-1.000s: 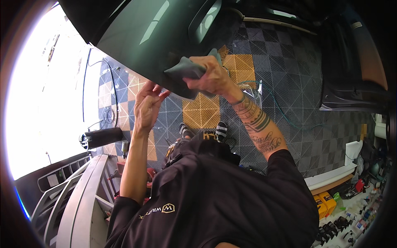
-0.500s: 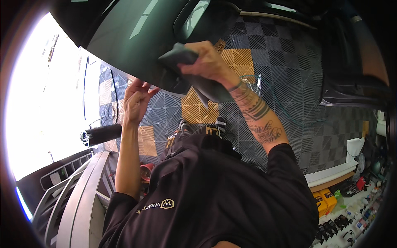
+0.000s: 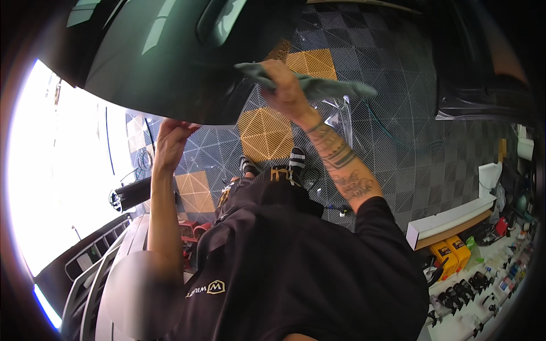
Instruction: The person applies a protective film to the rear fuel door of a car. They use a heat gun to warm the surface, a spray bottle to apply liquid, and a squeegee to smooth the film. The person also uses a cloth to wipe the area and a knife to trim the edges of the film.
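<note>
A glossy dark green car door panel (image 3: 165, 68) spans the upper left, its door-handle recess near the top. At its lower edge is my left hand (image 3: 172, 139), fingers bent and pressed together. The fingertips partly hide behind that edge, so what they pinch does not show. My right hand (image 3: 286, 91) grips a grey-green cloth (image 3: 335, 87) by the panel's right end. One short end of the cloth sticks out left of the hand, over the panel. The longer end trails out to the right, and the hand is slightly blurred.
Grey and orange floor tiles (image 3: 264, 133) lie beneath. At lower left are a silver metal frame (image 3: 119, 244), a black roll (image 3: 133, 194) and a blurred pale round shape (image 3: 133, 295). Lower right holds a long white box (image 3: 449, 221), yellow cases (image 3: 446, 258) and a cluttered shelf (image 3: 478, 307). An open door (image 3: 478, 105) stands at right.
My right hand has swung the cloth, so its hanging end now stretches right. My left hand's fingers have closed together at the panel edge. The view has shifted, and the pale round shape has appeared.
</note>
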`<state>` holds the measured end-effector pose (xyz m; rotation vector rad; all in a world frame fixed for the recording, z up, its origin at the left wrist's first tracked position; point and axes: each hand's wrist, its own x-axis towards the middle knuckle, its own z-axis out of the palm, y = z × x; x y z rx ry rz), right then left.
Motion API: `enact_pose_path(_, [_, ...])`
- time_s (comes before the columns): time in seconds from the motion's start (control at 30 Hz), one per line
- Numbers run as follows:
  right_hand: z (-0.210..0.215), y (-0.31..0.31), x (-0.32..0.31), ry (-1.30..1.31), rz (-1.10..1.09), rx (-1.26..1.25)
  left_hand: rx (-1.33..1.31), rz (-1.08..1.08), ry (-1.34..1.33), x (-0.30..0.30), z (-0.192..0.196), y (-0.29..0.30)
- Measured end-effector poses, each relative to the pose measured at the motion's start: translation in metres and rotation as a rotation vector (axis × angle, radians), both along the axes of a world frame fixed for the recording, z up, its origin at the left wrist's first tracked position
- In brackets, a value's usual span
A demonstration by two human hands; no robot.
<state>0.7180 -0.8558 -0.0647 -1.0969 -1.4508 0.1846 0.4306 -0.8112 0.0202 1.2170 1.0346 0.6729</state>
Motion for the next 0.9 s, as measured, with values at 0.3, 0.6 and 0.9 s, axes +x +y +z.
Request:
enact_pose_path(0.3, [-0.044,-0.055,-0.1,0.047,0.056,-0.245,0.052,-0.151,-0.012,0.002,0.009,-0.001])
enact_pose_path(0.6, [-0.204,-0.14,-0.078,-0.084,0.152,-0.788,-0.048,-0.08,-0.06,-0.006,-0.001,0.001])
enact_pose_path(0.9, [-0.072,-0.099,-0.002,0.205,0.313,-0.727,0.449,-0.019,0.511,0.003,-0.047,-0.041])
